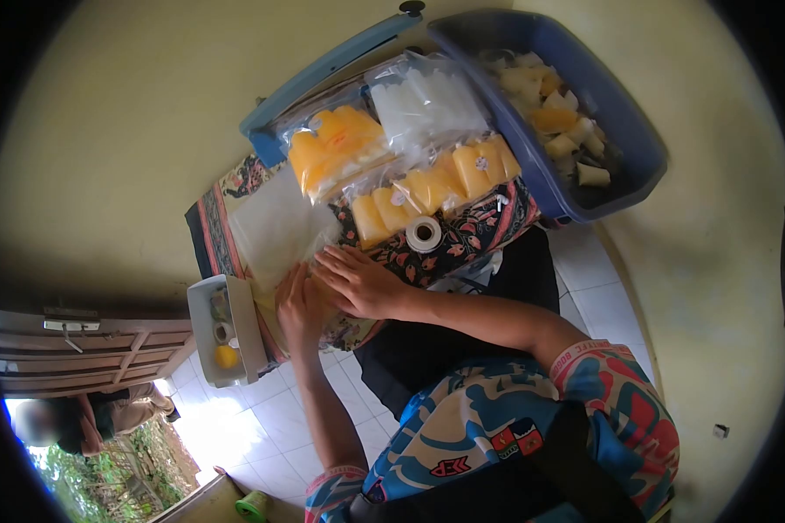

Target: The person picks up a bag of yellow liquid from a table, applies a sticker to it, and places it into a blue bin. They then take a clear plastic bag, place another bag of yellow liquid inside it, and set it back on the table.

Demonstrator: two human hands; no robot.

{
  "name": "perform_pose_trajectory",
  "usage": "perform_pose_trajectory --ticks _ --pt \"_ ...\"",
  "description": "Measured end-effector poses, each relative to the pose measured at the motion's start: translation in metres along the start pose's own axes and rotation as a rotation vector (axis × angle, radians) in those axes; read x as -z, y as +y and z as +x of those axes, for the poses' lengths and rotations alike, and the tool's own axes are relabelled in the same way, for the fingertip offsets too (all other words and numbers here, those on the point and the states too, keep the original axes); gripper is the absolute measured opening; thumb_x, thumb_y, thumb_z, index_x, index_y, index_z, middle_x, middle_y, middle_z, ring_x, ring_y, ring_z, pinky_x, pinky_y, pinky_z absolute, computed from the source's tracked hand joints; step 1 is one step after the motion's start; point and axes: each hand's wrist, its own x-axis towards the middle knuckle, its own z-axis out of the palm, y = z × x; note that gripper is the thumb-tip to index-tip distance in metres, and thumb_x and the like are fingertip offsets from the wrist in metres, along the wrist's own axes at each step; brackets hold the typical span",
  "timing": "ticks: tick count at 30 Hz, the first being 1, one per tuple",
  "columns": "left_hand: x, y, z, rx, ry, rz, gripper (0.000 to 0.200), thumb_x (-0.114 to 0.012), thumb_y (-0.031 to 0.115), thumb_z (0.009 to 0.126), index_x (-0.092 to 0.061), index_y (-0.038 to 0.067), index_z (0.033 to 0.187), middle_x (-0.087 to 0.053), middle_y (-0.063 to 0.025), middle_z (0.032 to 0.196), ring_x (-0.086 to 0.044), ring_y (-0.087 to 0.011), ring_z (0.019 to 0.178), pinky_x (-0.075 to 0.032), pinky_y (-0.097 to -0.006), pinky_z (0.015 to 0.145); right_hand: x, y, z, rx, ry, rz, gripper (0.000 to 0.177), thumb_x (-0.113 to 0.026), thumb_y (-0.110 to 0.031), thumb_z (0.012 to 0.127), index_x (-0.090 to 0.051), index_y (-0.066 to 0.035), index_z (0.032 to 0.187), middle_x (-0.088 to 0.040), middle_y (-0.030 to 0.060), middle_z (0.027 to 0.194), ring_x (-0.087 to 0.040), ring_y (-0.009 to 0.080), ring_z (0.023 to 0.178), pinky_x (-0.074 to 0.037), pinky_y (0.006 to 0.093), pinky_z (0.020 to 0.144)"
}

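Together, left hand (297,302), right hand (358,282) at plastic (279,222), one roll (412,241), one bin (641,161)

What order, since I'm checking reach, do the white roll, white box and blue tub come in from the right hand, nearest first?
From the right hand:
1. White roll, just ahead and right, on patterned cloth.
2. White box, left, beyond the left hand.
3. Blue tub, far right.

The cloth-covered surface (473,247) bears packed bags (423,192) and apparently tape (413,233).
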Motion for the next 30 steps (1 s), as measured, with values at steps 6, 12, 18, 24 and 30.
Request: perform_pose_trajectory --ticks 6,12,18,24,30 --pt "0.001 0.005 0.0 0.014 -0.019 -0.035 0.032 -0.049 0.013 0.094 -0.064 -0.003 0.117 -0.064 -0.0238 0.118 -0.059 -0.0389 0.115 -0.043 -0.0458 0.1 0.002 0.0 -0.001 0.005 0.03 0.051 0.057 -0.064 -0.027 0.089 -0.048 0.001 0.136 -0.039 0.0223 0.146 -0.032 0.0402 0.14 -0.029 0.0513 0.114" --pt "0.002 0.004 0.0 -0.006 -0.015 -0.001 0.032 -0.049 0.011 0.092 -0.064 -0.004 0.116 -0.064 -0.0243 0.118 -0.059 -0.0396 0.113 -0.045 -0.0454 0.099 0.025 0.005 -0.023 -0.016 0.151 0.233 0.055 -0.068 -0.016 0.086 -0.049 -0.006 0.136 -0.032 0.0225 0.15 -0.03 0.0386 0.141 -0.029 0.0513 0.114" --pt "0.001 0.006 -0.001 0.011 -0.018 0.005 0.033 -0.049 0.013 0.092 -0.065 -0.003 0.117 -0.064 -0.0246 0.118 -0.059 -0.0406 0.111 -0.045 -0.0462 0.098 0.105 0.039 -0.074 -0.129 0.104 0.213 0.043 -0.068 -0.008 0.083 -0.058 -0.007 0.125 -0.061 0.0126 0.122 -0.059 0.0297 0.113 -0.052 0.0403 0.091" --pt "0.001 0.008 0.0 0.026 -0.009 0.006 0.034 -0.049 0.013 0.092 -0.065 -0.003 0.117 -0.064 -0.0243 0.118 -0.059 -0.0396 0.113 -0.044 -0.0454 0.1 0.201 0.047 -0.088 -0.197 0.115 0.092 0.015 -0.068 -0.007 0.084 -0.07 -0.008 0.099 -0.069 0.0072 0.082 -0.066 0.0234 0.07 -0.053 0.0357 0.064" --pt "0.002 0.008 0.0 0.046 -0.011 0.006 0.033 -0.048 0.012 0.092 -0.065 -0.001 0.118 -0.063 -0.0234 0.121 -0.058 -0.0387 0.115 -0.042 -0.0446 0.102 0.195 0.065 -0.097 -0.43 0.175 0.199 0.02 -0.069 -0.003 0.084 -0.068 -0.002 0.104 -0.068 0.0091 0.086 -0.066 0.0187 0.071 -0.052 0.0296 0.065"
